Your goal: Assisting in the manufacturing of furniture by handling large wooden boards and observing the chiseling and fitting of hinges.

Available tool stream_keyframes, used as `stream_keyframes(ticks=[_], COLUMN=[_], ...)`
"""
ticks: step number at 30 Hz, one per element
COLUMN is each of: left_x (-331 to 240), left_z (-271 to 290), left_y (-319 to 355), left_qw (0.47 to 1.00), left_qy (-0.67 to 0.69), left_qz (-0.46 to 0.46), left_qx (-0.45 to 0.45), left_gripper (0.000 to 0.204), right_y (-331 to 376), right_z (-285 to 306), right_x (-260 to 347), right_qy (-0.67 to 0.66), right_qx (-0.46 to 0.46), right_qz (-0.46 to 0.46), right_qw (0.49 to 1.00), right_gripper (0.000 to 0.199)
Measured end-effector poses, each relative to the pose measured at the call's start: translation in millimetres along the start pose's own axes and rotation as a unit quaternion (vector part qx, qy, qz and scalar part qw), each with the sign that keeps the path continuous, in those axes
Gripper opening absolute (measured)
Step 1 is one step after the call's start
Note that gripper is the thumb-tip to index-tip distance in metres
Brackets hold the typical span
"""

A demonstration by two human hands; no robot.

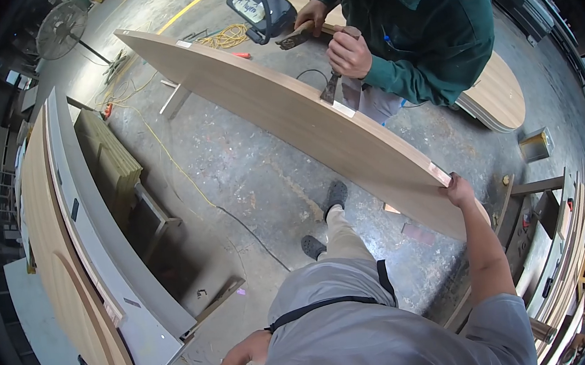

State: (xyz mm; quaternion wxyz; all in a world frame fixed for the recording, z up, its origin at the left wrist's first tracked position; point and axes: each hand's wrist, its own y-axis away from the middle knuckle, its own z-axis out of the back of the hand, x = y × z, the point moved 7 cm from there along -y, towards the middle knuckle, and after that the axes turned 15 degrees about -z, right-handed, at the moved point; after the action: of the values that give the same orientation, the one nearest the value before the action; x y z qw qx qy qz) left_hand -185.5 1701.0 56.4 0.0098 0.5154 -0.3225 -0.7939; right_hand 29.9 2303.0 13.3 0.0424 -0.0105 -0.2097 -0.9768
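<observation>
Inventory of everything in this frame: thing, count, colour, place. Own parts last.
wooden panel: one, light brown, on edge across centre
pale patches: three, whitish, along panel's upper edge
chisel: one, dark, co-worker's hand, at panel's upper edge
hammer-like tool: one, brownish, co-worker's other hand
co-worker: one, green top, upper right
fan: one, grey, upper left
cord: count unclear, yellow, floor
boards: stack, greenish, left
rounded panels: stack, pale wood, right
can: one, yellow and grey, right
dim edges: clutter, unreadable
shoes: two, dark, floor
left hand: one, bare, at waist
right hand: one, bare, gripping panel's right end
</observation>
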Motion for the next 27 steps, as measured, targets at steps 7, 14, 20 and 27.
stream_keyframes(ticks=[7, 14, 20, 27], left_x=[-24.0, -12.5, -21.1, -16.4], left_z=[7.6, 3.5, 10.8, 7.6], left_y=[1.2, -5.9, -5.5, -9.6], left_qw=[0.999, 1.000, 0.999, 0.999], left_qy=[-0.004, -0.002, 0.000, -0.022], left_qz=[-0.031, -0.005, -0.032, -0.009], left_qx=[-0.027, 0.009, 0.000, 0.033], left_gripper=[0.038, 0.037, 0.037, 0.035], right_y=[-8.1, -5.1, -12.7, -11.1], right_z=[-7.3, 6.1, -0.3, -2.0], right_x=[9.9, 10.5, 4.9, 1.7], right_qy=[0.019, 0.020, 0.019, 0.018], right_qx=[0.015, -0.038, -0.027, -0.010], right_qz=[0.003, 0.040, 0.032, 0.029], right_qw=[1.000, 0.998, 0.999, 0.999], right_gripper=[0.042, 0.045, 0.042, 0.045])
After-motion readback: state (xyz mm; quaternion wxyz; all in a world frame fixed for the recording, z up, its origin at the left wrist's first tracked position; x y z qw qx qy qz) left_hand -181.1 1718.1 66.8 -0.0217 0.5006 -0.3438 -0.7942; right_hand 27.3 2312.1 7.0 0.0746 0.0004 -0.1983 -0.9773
